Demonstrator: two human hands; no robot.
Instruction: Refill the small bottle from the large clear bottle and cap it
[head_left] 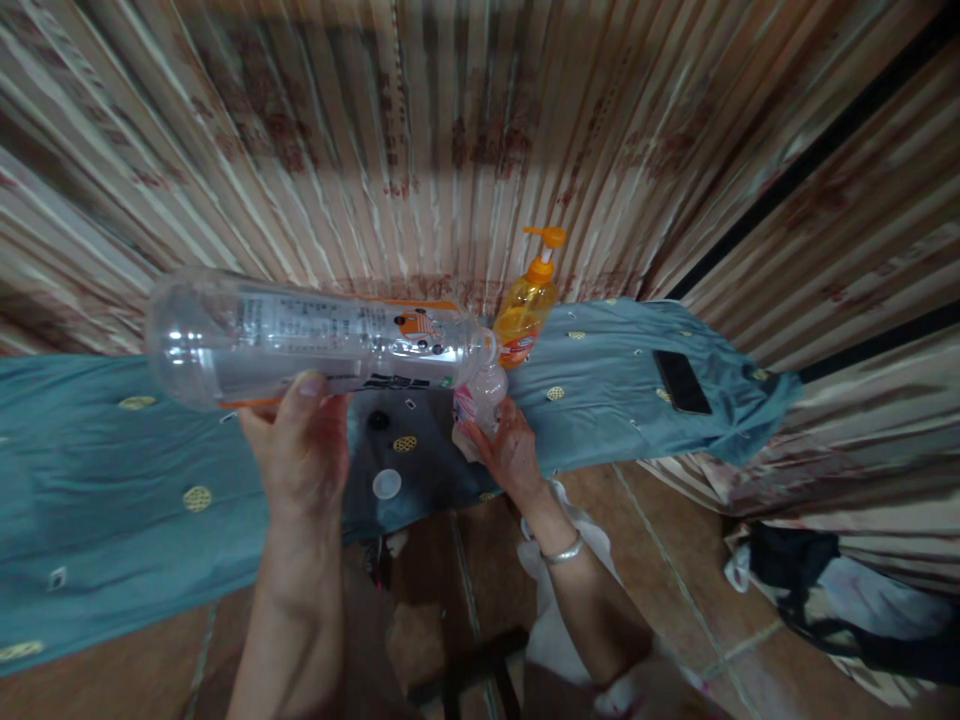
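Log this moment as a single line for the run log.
left hand: holds large clear bottle on its side | right hand: holds small bottle at its mouth | behind: orange pump bottle | white cap on blue cloth

Large clear glossy plastic bottle (300,340); translucent orange plastic pump bottle (525,315); matt teal embroidered cloth (112,500); shiny metal bangle (562,551).

A home room: patterned curtains (465,110) behind a cloth-covered table (112,500) (embroidered teal), tiled floor (660,540).
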